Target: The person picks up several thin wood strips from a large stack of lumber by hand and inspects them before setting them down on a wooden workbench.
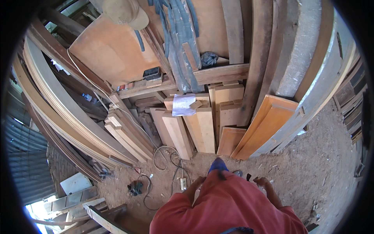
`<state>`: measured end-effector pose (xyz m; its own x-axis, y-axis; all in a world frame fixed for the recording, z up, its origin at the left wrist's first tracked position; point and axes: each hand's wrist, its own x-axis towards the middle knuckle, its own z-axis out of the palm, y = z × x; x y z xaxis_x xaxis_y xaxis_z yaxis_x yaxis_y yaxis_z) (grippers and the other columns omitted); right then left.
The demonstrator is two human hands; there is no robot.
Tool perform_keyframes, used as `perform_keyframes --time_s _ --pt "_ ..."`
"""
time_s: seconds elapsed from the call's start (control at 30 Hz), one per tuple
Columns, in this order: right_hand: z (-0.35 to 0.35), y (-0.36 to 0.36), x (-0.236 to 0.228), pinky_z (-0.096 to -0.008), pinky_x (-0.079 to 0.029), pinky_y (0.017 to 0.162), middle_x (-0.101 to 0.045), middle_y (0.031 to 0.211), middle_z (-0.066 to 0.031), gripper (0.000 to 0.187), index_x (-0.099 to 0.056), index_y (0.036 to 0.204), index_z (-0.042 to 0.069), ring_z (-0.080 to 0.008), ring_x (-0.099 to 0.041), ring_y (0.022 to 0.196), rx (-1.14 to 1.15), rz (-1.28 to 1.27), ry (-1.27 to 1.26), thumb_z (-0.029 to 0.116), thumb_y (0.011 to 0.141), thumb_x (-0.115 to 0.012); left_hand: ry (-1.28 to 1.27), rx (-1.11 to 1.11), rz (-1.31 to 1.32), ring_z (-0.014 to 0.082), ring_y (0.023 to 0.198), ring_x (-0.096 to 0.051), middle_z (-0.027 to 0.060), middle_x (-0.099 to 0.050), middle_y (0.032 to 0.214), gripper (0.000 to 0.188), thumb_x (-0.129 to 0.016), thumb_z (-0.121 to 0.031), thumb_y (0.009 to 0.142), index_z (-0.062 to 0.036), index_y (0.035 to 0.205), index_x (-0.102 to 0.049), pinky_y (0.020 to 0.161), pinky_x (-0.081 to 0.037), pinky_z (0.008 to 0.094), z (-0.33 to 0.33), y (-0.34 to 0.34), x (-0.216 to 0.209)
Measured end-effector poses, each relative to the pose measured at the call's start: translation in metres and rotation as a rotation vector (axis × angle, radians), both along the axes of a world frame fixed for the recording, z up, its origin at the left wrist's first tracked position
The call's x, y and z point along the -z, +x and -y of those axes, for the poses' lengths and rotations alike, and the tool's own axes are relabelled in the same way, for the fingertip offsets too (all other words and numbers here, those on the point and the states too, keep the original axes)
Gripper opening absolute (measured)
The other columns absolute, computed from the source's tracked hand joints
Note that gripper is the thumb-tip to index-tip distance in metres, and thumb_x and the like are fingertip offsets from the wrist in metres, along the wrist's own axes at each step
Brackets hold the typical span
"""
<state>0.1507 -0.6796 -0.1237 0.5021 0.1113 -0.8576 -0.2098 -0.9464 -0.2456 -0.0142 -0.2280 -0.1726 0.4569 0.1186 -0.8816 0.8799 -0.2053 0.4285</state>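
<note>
My left hand (199, 181) hangs beside the red shirt (237, 199), partly hidden by it, near a white socket strip (183, 183) on the ground. Its fingers are too small and covered to read. On the other side, my right hand (263, 181) hangs low with bent fingers, close to a small black thing (248, 177). Whether the hand touches that thing is unclear. Ahead of my feet, several boards lean upright, among them pale planks (178, 134) and an orange-brown board (265, 126). A written paper sheet (184, 105) lies over the tops of the pale planks.
A cable (159, 165) loops over the dirt floor (284, 175) at left, beside a dark green object (135, 188). Long planks (74, 105) lean at left, a grey-white slab (300, 46) at right. A black tray (152, 73) and a cap (126, 13) are farther back.
</note>
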Motion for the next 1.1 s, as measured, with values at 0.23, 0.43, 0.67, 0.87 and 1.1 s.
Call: perform_keyframes --time_s 0.23,0.43,0.67,0.87,1.1 --pt "-0.012 0.009 -0.020 -0.0388 -0.049 0.077 -0.069 0.090 -0.0199 0.063 -0.069 0.090 -0.003 -0.0287 -0.067 0.092 0.081 0.114 -0.051 0.058 0.074 -0.063 -0.010 0.011 0.127 0.0203 0.079 -0.057 0.0078 -0.058 0.084 0.046 -0.048 -0.048 0.091 -0.0051 0.103 -0.061 0.074 -0.046 0.0374 -0.029 0.028 -0.003" --pt "-0.052 -0.017 -0.025 -0.0395 -0.049 0.078 -0.068 0.092 -0.0194 0.058 -0.067 0.095 0.001 -0.0296 -0.066 0.093 0.152 0.072 -0.043 0.056 0.075 -0.062 -0.044 0.046 0.183 0.0206 0.083 -0.057 0.0076 -0.059 0.090 0.048 -0.047 -0.049 0.092 -0.0053 0.107 -0.060 0.076 -0.046 0.0369 -0.081 0.070 -0.008" --pt "-0.109 -0.025 -0.033 -0.0402 -0.049 0.079 -0.067 0.095 -0.0188 0.054 -0.064 0.101 0.006 -0.0306 -0.065 0.094 0.245 0.049 -0.024 0.054 0.076 -0.060 -0.137 0.112 0.151 0.0209 0.088 -0.057 0.0075 -0.059 0.098 0.050 -0.046 -0.050 0.092 -0.0055 0.113 -0.058 0.079 -0.046 0.0363 -0.129 0.088 -0.022" --pt "-0.145 -0.040 -0.035 -0.0408 -0.049 0.080 -0.066 0.097 -0.0183 0.050 -0.062 0.106 0.011 -0.0315 -0.064 0.095 0.290 0.028 -0.024 0.053 0.078 -0.059 -0.274 0.223 0.062 0.0212 0.091 -0.057 0.0073 -0.059 0.104 0.053 -0.046 -0.051 0.093 -0.0057 0.117 -0.057 0.081 -0.046 0.0358 -0.154 0.110 -0.042" --pt "-0.165 -0.042 -0.036 -0.0416 -0.049 0.082 -0.066 0.100 -0.0177 0.048 -0.060 0.111 0.016 -0.0325 -0.063 0.097 0.280 0.019 -0.033 0.051 0.079 -0.057 -0.564 0.291 -0.125 0.0215 0.096 -0.057 0.0072 -0.059 0.111 0.056 -0.045 -0.053 0.094 -0.0059 0.123 -0.055 0.083 -0.046 0.0352 -0.154 0.172 -0.112"
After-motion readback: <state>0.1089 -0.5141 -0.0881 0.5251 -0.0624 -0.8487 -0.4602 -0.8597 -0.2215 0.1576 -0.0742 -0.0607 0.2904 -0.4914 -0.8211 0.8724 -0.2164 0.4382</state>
